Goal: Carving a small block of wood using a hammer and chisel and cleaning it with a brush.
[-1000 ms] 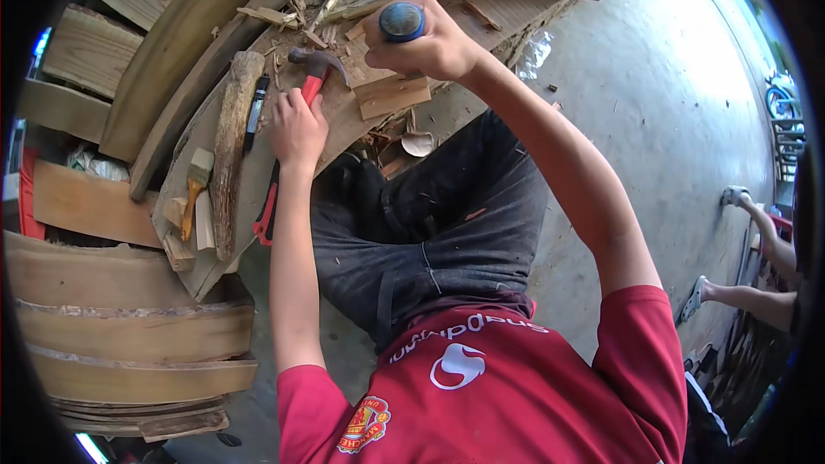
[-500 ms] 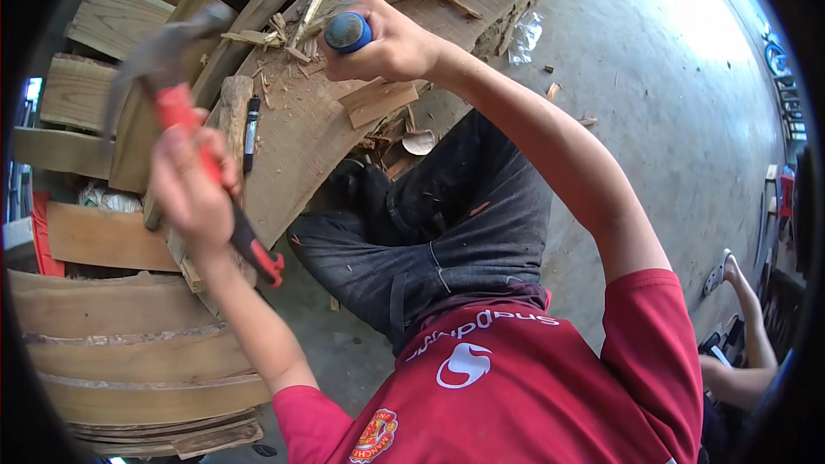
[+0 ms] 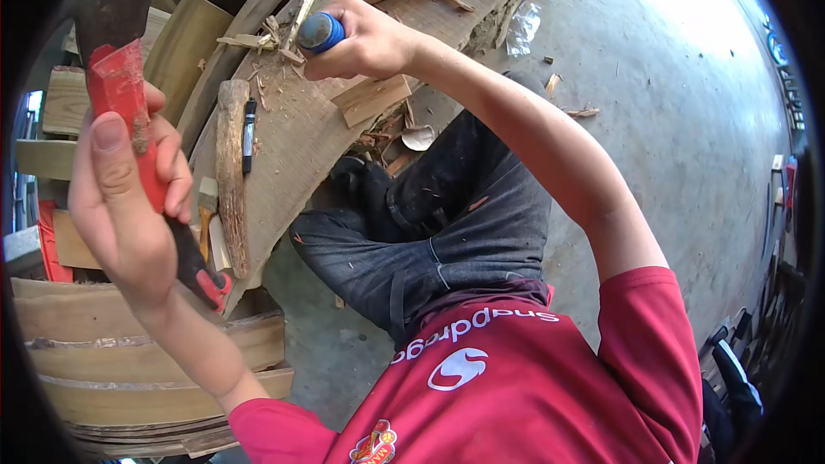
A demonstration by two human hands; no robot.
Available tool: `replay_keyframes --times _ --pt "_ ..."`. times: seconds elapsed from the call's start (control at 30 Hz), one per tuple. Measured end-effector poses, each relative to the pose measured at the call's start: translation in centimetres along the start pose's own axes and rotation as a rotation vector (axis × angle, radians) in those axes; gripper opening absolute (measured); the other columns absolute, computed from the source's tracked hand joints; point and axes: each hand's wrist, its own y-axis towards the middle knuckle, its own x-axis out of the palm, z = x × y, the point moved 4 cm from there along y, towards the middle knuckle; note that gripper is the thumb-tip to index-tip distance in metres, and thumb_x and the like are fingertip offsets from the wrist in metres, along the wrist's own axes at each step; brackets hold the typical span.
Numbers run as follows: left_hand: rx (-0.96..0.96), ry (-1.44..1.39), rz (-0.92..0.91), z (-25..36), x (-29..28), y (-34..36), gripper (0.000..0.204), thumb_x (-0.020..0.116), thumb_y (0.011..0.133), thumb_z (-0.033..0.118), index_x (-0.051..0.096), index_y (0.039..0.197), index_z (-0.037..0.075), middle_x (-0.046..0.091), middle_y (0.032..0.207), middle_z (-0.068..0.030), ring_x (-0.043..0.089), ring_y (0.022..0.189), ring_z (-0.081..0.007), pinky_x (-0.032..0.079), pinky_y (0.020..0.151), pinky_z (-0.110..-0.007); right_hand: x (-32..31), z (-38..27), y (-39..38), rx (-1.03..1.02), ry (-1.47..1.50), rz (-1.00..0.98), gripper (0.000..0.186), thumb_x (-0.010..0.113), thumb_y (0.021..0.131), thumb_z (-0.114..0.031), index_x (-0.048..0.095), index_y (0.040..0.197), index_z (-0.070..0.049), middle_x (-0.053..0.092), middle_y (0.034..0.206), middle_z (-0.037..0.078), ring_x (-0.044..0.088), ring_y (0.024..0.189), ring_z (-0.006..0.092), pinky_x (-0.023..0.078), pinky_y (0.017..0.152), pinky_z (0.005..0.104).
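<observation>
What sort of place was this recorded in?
Probably a woodworking shop or shed: stacked planks at the left, splinters scattered on a broad wooden slab, and a hammer in the person's left hand.

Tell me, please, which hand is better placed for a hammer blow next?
Probably the left hand: it holds the red-handled hammer high, while the right hand is closed around the blue tool handle, leaving its end exposed.
</observation>
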Motion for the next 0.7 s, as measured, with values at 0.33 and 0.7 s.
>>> replay_keyframes --times 0.33,0.7 --pt "-0.003 -0.052 -0.024 1.4 -1.9 -1.8 0.037 0.043 0.103 0.032 0.053 0.112 -0.002 0.051 0.077 -0.0049 0.041 0.051 -0.0056 0.030 0.044 -0.019 0.5 0.1 0.5 -0.030 0.027 -0.019 0.020 0.070 0.074 -0.009 0.054 0.063 -0.004 0.049 0.056 -0.004 0.046 0.053 0.0066 0.037 0.049 0.0256" --pt "-0.052 -0.111 -0.075 -1.9 -1.4 -2.8 0.027 0.042 0.103 0.024 0.055 0.108 0.001 0.055 0.079 -0.0071 0.044 0.052 -0.0113 0.034 0.045 -0.019 0.5 0.8 0.0 -0.054 -0.028 -0.051 0.021 0.070 0.072 -0.008 0.052 0.063 -0.004 0.046 0.056 -0.004 0.043 0.054 0.0087 0.035 0.050 0.0280"
